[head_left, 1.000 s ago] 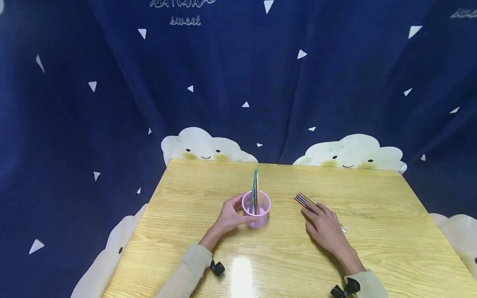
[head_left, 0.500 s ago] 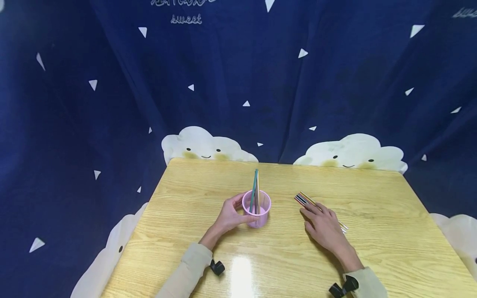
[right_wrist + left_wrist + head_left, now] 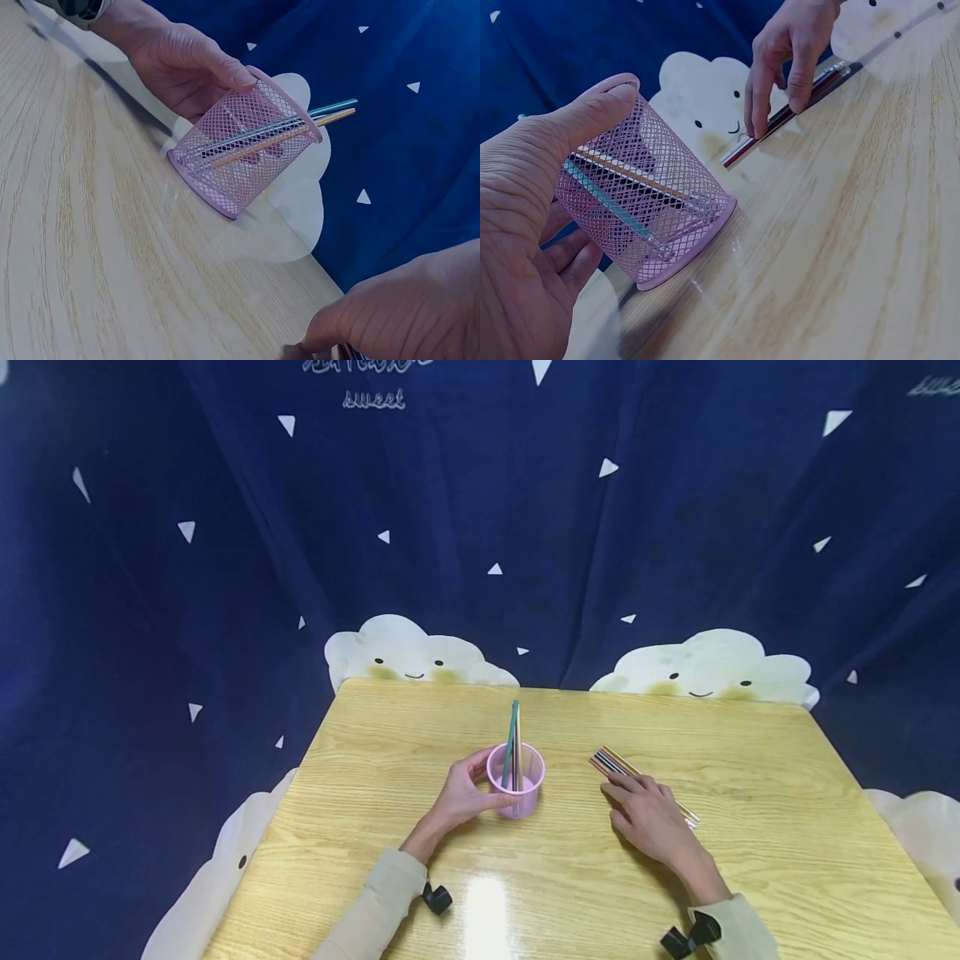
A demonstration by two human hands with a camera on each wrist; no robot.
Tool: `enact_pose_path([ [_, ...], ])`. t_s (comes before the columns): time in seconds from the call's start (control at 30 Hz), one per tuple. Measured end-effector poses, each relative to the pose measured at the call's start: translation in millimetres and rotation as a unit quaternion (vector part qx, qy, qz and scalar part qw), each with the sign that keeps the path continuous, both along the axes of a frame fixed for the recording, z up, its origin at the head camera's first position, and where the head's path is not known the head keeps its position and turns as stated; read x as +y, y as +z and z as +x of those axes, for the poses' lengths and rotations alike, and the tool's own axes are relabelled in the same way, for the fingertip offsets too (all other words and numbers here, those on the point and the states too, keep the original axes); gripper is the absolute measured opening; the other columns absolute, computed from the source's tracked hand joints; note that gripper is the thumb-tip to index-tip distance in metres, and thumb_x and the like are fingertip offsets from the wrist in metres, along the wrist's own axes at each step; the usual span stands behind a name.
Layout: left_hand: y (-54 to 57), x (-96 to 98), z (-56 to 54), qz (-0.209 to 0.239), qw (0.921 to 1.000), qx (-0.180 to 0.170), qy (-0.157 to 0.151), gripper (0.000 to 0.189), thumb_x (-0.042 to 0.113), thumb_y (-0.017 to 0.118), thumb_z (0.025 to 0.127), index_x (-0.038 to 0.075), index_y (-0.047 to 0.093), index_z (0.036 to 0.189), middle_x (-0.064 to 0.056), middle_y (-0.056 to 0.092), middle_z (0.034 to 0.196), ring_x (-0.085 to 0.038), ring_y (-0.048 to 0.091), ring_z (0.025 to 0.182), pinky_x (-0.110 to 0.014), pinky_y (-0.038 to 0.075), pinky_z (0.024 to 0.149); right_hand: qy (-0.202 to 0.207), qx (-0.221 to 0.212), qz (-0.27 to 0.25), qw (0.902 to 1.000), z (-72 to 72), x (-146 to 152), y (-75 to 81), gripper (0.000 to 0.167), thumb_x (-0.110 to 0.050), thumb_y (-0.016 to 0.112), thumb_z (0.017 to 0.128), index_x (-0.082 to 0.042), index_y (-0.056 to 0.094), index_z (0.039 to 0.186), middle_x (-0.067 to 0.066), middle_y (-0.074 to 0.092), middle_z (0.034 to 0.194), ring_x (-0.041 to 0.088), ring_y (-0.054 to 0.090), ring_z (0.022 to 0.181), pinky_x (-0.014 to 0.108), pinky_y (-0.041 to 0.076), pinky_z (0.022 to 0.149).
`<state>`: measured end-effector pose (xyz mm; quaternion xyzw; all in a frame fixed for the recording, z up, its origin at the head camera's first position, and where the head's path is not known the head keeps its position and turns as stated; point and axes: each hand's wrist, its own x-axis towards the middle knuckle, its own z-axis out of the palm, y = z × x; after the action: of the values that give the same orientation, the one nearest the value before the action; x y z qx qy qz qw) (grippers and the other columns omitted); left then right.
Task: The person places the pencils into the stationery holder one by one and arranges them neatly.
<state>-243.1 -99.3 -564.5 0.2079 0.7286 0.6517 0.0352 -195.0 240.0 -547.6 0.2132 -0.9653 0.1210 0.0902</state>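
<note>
My left hand (image 3: 465, 795) grips a pink mesh pen holder (image 3: 529, 803), thumb at its rim and the other fingers around the far side. The holder stands upright on the table. Several pencils (image 3: 515, 739) lean inside it, among them a teal one and a yellow-orange one. To the right, my right hand (image 3: 654, 818) lies over a row of several pencils (image 3: 609, 762) flat on the table. Its fingertips (image 3: 759, 124) touch the dark red pencil (image 3: 739, 150) on the near side. The palm hides the middle of the row.
Both hands work on a light wooden table (image 3: 360, 735). Behind it hangs a dark blue curtain (image 3: 480, 485) with white triangles and smiling clouds. A bright reflection lies on the tabletop near the front.
My right hand has shifted slightly to the left, and the red pencil's end now sits a little further left of the row. The left hand and pen holder stay put.
</note>
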Motion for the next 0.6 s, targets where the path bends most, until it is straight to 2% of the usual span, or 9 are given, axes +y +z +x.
enact_pose_path([
  [0.13, 0.8, -0.2, 0.6, 0.008, 1.0000, -0.001, -0.001, 0.084, 0.005, 0.092, 0.071, 0.006, 0.057, 0.148, -0.012, 0.066, 0.141, -0.029, 0.064, 0.128, -0.044, 0.050, 0.113, 0.011, 0.019, -0.014, 0.9997, -2.6, 1, -3.1, 0.036, -0.011, 0.071, 0.093, -0.002, 0.072, 0.127, 0.020, 0.063, 0.141, 0.042, 0.060, 0.116, 0.057, 0.052, 0.081],
  [0.23, 0.4, -1.2, 1.3, 0.009, 0.9999, -0.004, -0.001, 0.084, 0.005, 0.093, 0.071, 0.007, 0.057, 0.148, -0.011, 0.066, 0.140, -0.030, 0.064, 0.128, -0.045, 0.049, 0.114, 0.027, 0.028, -0.030, 0.9988, -5.1, 0, -7.5, 0.034, -0.008, 0.072, 0.091, 0.001, 0.072, 0.124, 0.023, 0.064, 0.137, 0.044, 0.061, 0.119, 0.062, 0.053, 0.090],
  [0.37, -1.0, -1.8, 2.0, 0.005, 1.0000, -0.008, -0.001, 0.082, 0.007, 0.093, 0.071, 0.009, 0.059, 0.146, -0.008, 0.068, 0.139, -0.028, 0.064, 0.128, -0.044, 0.050, 0.113, 0.039, 0.026, -0.041, 0.9981, -5.6, -1, -11.4, 0.035, -0.007, 0.072, 0.092, 0.004, 0.071, 0.124, 0.025, 0.064, 0.137, 0.046, 0.059, 0.127, 0.063, 0.048, 0.105],
  [0.6, -3.2, -0.5, -0.5, 0.005, 1.0000, 0.002, -0.001, 0.082, 0.005, 0.093, 0.072, 0.007, 0.059, 0.146, -0.009, 0.068, 0.137, -0.026, 0.065, 0.126, -0.042, 0.051, 0.112, 0.032, 0.030, -0.052, 0.9976, -6.0, -1, -13.5, 0.033, -0.006, 0.072, 0.093, 0.004, 0.072, 0.124, 0.026, 0.065, 0.134, 0.045, 0.060, 0.126, 0.060, 0.049, 0.105],
])
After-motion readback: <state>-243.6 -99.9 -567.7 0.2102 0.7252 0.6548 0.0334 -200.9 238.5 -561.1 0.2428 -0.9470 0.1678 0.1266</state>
